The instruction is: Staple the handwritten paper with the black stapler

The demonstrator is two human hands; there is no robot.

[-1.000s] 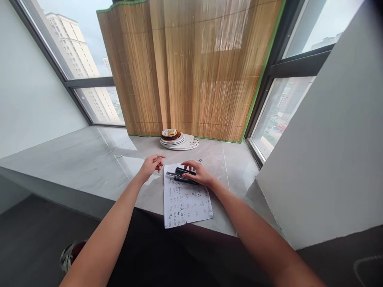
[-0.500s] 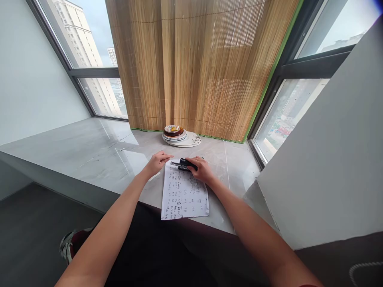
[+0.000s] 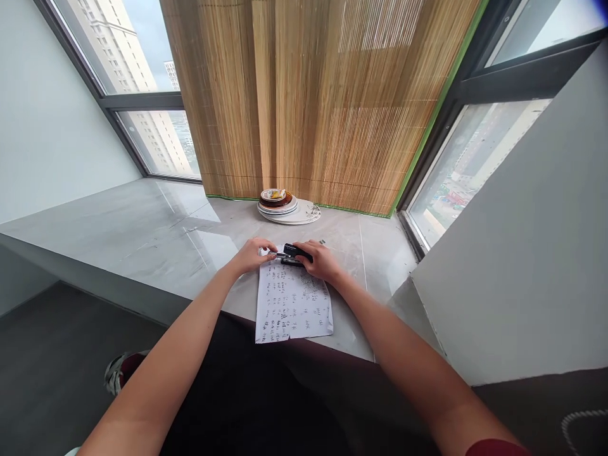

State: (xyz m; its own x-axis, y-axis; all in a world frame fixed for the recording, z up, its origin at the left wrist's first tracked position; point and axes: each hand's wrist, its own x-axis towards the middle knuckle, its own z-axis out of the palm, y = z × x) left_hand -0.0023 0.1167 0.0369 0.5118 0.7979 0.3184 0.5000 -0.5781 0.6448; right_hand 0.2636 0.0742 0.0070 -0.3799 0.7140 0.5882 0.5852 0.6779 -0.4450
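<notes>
A black stapler [image 3: 289,250] lies over the top of a handwritten sheet of paper [image 3: 294,310], its top lifted and its metal rail sticking out to the left. My right hand [image 3: 321,260] is wrapped round the stapler's right end. The thumb and fingers of my left hand [image 3: 253,256] pinch the tip of the metal rail. Whether staples are in the rail is too small to tell. The paper rests on the grey tiled ledge [image 3: 142,234], with its lower edge near the front.
Behind my hands stands a stack of plates [image 3: 280,209], with a larger oval plate [image 3: 306,214] at its bottom. A bamboo blind [image 3: 308,107] hangs at the back. The white wall [image 3: 513,240] bounds the ledge on the right. A small green bit [image 3: 322,241] lies beyond my right hand.
My left hand has moved right to the stapler, and its fingers have closed on the end of the metal rail. My right hand still holds the stapler. The view has tilted slightly.
</notes>
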